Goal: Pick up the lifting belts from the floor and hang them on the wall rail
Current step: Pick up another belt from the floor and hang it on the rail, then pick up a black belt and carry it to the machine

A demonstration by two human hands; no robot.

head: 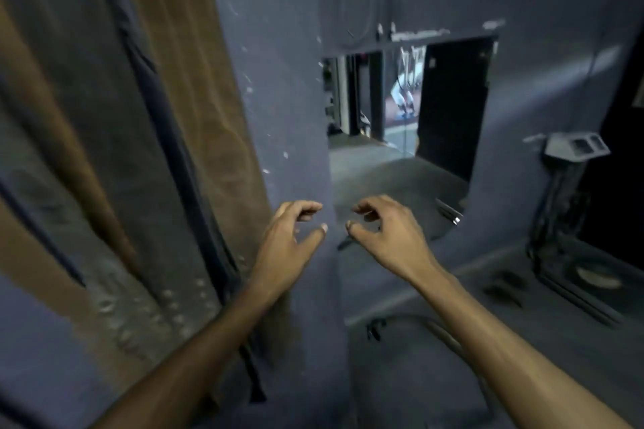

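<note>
Several long lifting belts (115,157), brown and dark grey with rows of holes near their lower ends, hang down the left side of the view against a blue-grey wall (285,87). My left hand (289,237) and my right hand (386,233) are raised side by side in front of the wall's corner, just right of the belts. Both have loosely curled fingers and hold nothing. The rail that carries the belts is out of view above.
A mirror (400,136) set in the wall reflects a gym floor and equipment. A grey socket box (575,146) sticks out at the right above a dark recess with a round disc (599,277). A dark strap (374,327) hangs below the ledge.
</note>
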